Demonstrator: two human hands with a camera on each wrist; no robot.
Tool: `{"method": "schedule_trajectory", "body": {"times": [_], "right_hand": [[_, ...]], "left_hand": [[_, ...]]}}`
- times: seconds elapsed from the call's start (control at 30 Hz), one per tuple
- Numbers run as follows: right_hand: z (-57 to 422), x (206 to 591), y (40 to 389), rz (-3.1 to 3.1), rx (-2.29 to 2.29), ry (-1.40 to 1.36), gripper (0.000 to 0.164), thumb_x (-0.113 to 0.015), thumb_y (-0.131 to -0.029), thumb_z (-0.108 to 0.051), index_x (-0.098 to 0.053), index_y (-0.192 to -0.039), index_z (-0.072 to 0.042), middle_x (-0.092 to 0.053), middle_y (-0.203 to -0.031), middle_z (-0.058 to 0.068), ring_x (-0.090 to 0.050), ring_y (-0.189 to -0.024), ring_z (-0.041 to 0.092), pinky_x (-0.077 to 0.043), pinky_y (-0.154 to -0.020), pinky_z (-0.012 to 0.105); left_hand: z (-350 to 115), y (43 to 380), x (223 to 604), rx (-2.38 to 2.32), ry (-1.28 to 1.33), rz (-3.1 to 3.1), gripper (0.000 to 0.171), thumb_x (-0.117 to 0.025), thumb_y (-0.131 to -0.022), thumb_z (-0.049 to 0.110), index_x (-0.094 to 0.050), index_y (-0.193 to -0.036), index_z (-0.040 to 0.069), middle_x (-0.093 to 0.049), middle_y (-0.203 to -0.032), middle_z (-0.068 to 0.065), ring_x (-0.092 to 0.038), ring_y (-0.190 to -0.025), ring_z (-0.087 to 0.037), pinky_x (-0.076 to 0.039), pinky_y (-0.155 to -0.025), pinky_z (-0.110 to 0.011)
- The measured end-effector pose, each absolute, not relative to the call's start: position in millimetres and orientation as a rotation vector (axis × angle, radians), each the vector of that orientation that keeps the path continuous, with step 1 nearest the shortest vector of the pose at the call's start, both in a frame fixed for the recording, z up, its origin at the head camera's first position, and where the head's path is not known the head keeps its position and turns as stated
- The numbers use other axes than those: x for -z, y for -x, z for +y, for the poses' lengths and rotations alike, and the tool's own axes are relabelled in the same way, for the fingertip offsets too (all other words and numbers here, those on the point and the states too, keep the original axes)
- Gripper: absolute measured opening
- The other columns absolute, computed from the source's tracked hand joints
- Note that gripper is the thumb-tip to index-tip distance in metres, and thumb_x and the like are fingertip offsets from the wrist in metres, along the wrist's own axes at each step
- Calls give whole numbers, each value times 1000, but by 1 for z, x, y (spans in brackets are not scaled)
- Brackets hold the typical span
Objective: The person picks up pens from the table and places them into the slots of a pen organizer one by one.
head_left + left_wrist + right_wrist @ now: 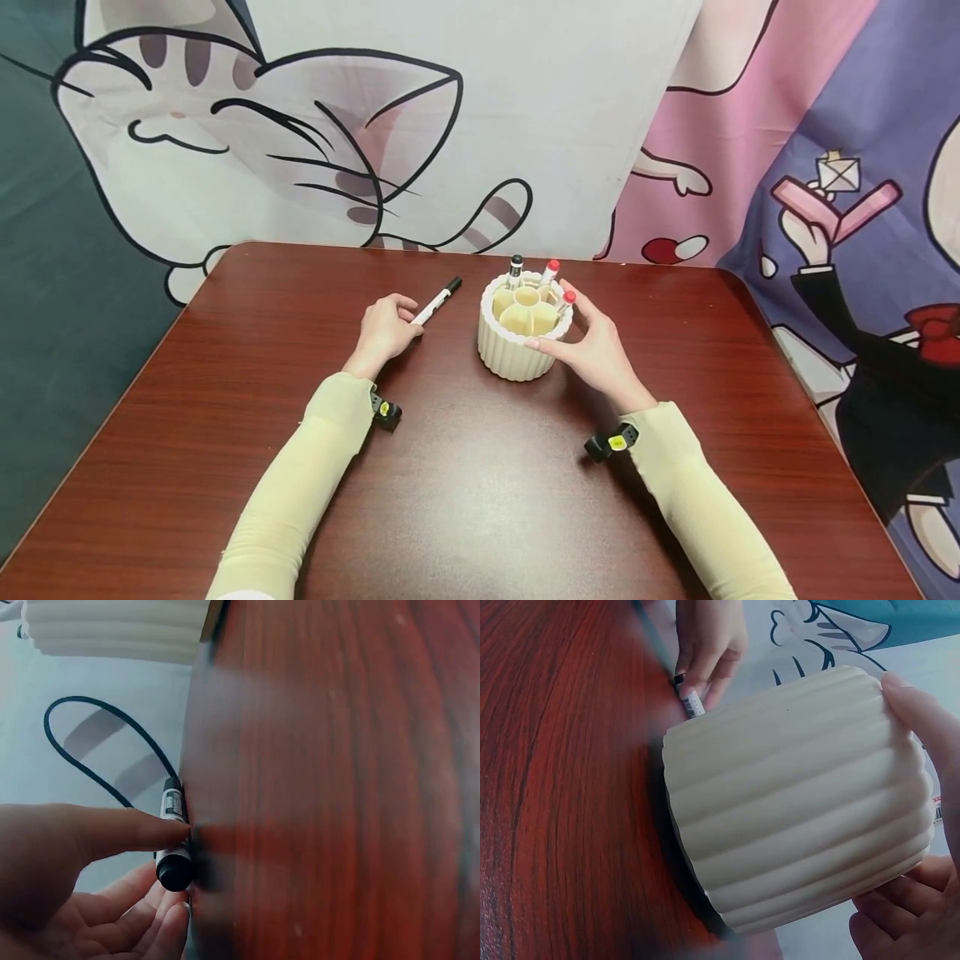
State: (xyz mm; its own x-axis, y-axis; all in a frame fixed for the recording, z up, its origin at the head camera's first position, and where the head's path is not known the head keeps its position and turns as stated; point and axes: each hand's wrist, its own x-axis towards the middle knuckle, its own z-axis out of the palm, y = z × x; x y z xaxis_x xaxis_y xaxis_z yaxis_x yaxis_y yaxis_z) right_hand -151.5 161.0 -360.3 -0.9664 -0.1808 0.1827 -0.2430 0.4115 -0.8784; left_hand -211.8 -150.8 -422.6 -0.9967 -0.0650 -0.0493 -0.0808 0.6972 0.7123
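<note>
A white marker with a black cap (438,301) lies slanted on the table, left of the pen holder. My left hand (386,332) pinches its near end; in the left wrist view the thumb (142,831) is on the marker (174,802), with the other fingers on its far side. The cream, fluted pen holder (515,354) stands upright on the table. Gripping its right side is my right hand (596,346), with the thumb near the front rim. In the holder stand a black-capped marker (515,272) and two red-capped markers (551,271), one close to my right fingers.
The dark red wooden table (480,500) has rounded far corners. Right behind its back edge hangs a cloth (570,125) printed with cartoon figures. Small black cameras sit on both wrists, the left one (386,412) and the right one (611,442).
</note>
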Motion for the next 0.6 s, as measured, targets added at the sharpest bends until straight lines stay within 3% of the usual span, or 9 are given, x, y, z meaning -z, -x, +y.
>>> {"method": "schedule_trajectory", "body": {"times": [0.13,0.3,0.47,0.6], "right_hand": [[161,360,151,-2594,-1635,-383,92,-89,-80,-13,-37,-155,2,-46,-153,17,-44,-139,32,-33,-116,50],[162,361,152,-2574,-1648,-392,92,-89,-80,-11,-37,-155,2,-47,-152,17,-45,-139,32,-33,-116,49],[161,362,153,-2560,-1659,-403,91,-89,-80,-11,-38,-154,3,-45,-153,17,-44,-139,32,-32,-116,50],[161,363,154,-2553,-1661,-406,91,-89,-80,-11,-38,-154,2,-45,-153,16,-44,-139,31,-32,-116,49]], "left_hand": [[-155,212,422,-1214,137,2922,25,-73,-93,12,-72,-116,3,-74,-100,-11,-65,-94,-27,-49,-85,-42],[-157,211,410,-1566,152,3062,23,-68,-98,15,-73,-117,3,-71,-98,-13,-64,-88,-25,-50,-79,-37],[-155,206,386,-2113,17,3054,24,-75,-96,19,-74,-114,3,-70,-97,-9,-67,-86,-16,-55,-81,-26],[-145,197,362,-2445,-137,2901,26,-80,-91,21,-76,-110,4,-70,-93,-7,-65,-82,-14,-55,-80,-24]]}}
